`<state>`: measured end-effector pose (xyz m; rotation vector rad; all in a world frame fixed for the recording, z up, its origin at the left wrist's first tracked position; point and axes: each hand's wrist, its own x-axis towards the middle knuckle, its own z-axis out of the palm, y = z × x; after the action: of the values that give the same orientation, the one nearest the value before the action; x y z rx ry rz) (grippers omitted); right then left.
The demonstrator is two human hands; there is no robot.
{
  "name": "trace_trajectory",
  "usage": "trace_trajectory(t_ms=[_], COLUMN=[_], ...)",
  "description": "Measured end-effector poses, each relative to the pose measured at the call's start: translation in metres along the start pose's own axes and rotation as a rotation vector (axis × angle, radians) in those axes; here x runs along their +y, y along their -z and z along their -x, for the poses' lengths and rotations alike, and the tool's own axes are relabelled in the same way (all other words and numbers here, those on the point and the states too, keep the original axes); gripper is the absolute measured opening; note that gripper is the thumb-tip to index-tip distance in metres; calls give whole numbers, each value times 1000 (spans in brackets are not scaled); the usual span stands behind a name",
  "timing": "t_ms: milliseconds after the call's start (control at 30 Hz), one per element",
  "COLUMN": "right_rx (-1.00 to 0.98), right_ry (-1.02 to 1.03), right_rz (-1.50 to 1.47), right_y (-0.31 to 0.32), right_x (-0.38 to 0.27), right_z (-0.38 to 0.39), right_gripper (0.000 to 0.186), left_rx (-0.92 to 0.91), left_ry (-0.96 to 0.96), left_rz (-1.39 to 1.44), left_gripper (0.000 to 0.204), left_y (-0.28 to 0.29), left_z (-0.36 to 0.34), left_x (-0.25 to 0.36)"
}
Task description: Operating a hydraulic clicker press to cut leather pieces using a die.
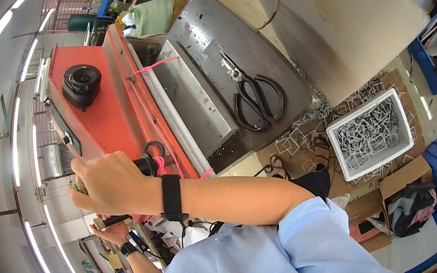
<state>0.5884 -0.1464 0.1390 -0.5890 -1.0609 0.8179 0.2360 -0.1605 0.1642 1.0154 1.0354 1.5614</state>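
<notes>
My right hand [111,181], with a black strap at its wrist, reaches across to the left beside the red machine [111,125]. Its fingers are closed around a small piece with a green end [79,185], mostly hidden by the hand. Lower down, my left hand [113,233] is closed on a black-handled tool [115,219] with a pale end; its kind I cannot make out. A black handle-like part [147,163] with pink string tied round it shows behind my right wrist.
Large black-handled scissors [259,98] lie on the dark metal table [213,27], near an angled metal plate [195,104]. A black round device [81,85] sits on the red machine. On the right, a white bin [359,167] holds many wire frames; more lie scattered around it.
</notes>
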Motion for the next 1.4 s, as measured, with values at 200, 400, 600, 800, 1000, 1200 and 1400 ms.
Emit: trace_trajectory(t_ms=[200,400,600,800,1000,1200,1400], right_rx=[-22,-19,-133,-79,236,310,349], right_ry=[-1,-41,-77,-98,-116,-115,-66], right_rz=[31,116,193,172,530,642,743], right_y=[-3,-1,1,-14,-34,-47,-33], right_x=[-1,-1,-14,-11,0,2,4], right_z=[-3,-1,-3,6,21,23,18], right_gripper=[23,37,58,38,21,20,18], left_rx=[100,107,-126,-224,-245,-431,-570], left_ry=[-111,-102,-63,-185,-170,-64,20], left_rz=[-29,-17,90,90,-297,-295,-199], left_gripper=[36,44,65,55,26,18,20], left_y=[8,6,27,46,56,80,79], left_z=[-7,-5,-6,-7,-10,-15,-14], left_x=[0,-3,0,-10,-4,-13,-12])
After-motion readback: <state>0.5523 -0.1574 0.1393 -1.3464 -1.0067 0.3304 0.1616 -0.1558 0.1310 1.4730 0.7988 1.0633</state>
